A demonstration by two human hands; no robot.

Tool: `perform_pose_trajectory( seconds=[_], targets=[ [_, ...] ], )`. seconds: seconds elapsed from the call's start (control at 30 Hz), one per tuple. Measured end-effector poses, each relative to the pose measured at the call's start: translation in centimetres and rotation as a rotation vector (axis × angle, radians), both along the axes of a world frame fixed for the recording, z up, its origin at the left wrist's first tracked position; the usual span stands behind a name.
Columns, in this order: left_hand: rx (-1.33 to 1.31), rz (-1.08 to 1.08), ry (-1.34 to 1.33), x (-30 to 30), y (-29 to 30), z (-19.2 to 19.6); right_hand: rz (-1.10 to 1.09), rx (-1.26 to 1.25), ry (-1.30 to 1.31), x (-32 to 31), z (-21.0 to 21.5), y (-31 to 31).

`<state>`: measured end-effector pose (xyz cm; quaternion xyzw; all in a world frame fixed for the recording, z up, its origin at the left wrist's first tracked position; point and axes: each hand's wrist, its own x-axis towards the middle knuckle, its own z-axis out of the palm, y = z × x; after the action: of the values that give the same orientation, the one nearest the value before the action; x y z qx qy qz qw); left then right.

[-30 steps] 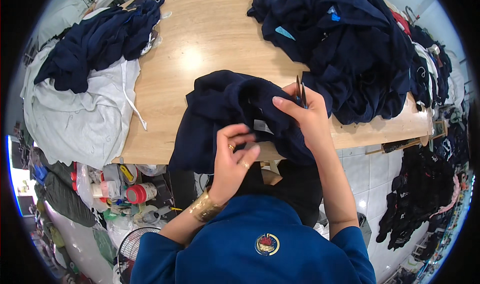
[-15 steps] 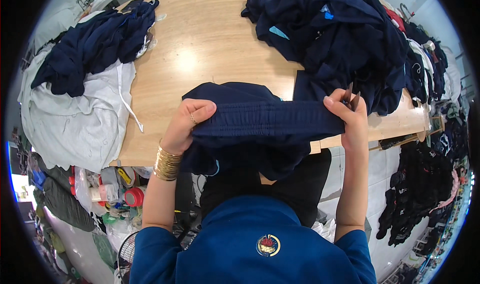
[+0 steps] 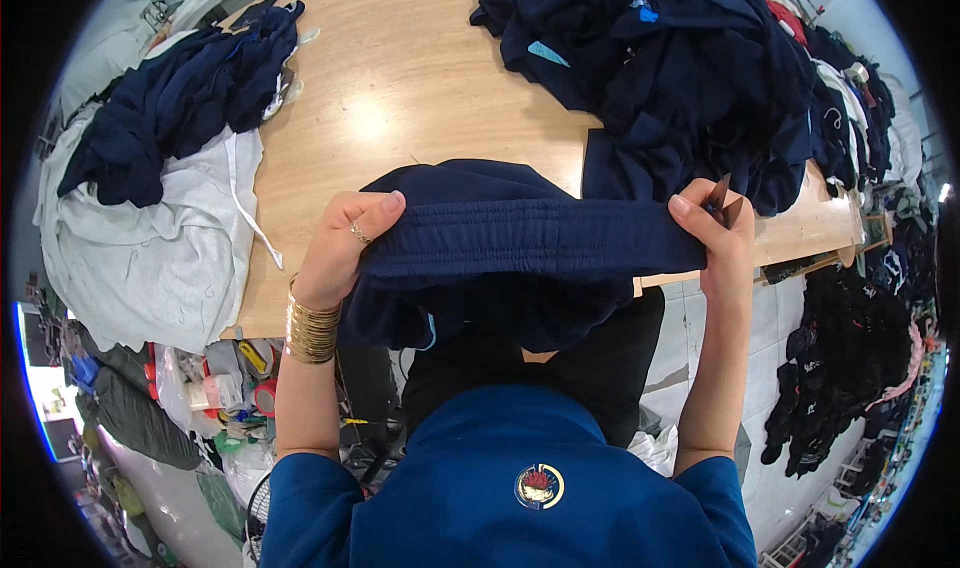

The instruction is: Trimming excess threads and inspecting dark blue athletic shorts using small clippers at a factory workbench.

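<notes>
A navy garment's elastic waistband (image 3: pixel 530 236) is stretched level between my two hands, over the near edge of the table. My left hand (image 3: pixel 345 238) is closed on its left end, thumb on top. On its right end my right hand (image 3: pixel 725 233) is closed too. Dark pointed blades, which look like thread snips (image 3: pixel 722 194), stick up from that same hand; their handles are hidden in the palm. Below the band the garment's cloth (image 3: pixel 480 303) hangs in folds towards my lap, with a small light-blue strip (image 3: pixel 432 332) at its lower left.
A large heap of navy garments (image 3: pixel 660 68) lies at the far right of the wooden table (image 3: pixel 400 98). At the left, navy clothes (image 3: pixel 165 108) lie on white cloth (image 3: pixel 150 258). Bags and a red-lidded container (image 3: pixel 265 398) stand below left. Black clothes (image 3: pixel 840 368) are at the right.
My hands have moved apart, the left one further left and the right one slightly right. The waistband between them is pulled longer, its gathers flatter.
</notes>
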<state>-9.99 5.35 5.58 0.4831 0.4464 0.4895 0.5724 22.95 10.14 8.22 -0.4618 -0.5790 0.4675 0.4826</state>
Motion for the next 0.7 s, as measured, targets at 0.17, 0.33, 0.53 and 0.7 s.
perform_pose_trajectory(
  seconds=[0.17, 0.33, 0.53, 0.7],
  targets=[
    [-0.002, -0.012, 0.003, -0.5, 0.2, -0.3, -0.011, 0.024, -0.028, 0.2, 0.1, -0.1],
    [-0.039, -0.026, 0.01, 0.5, 0.3, 0.4, 0.007, -0.008, -0.041, 0.4, -0.3, 0.1],
    [0.123, -0.074, 0.864, 2.3, 5.1, -5.7, 0.037, 0.059, -0.558, -1.6, -7.9, 3.7],
    [0.517, 0.226, 0.931, 5.5, 1.7, -5.0, -0.061, 0.243, -0.519, -2.5, -8.4, 1.2]
  ],
)
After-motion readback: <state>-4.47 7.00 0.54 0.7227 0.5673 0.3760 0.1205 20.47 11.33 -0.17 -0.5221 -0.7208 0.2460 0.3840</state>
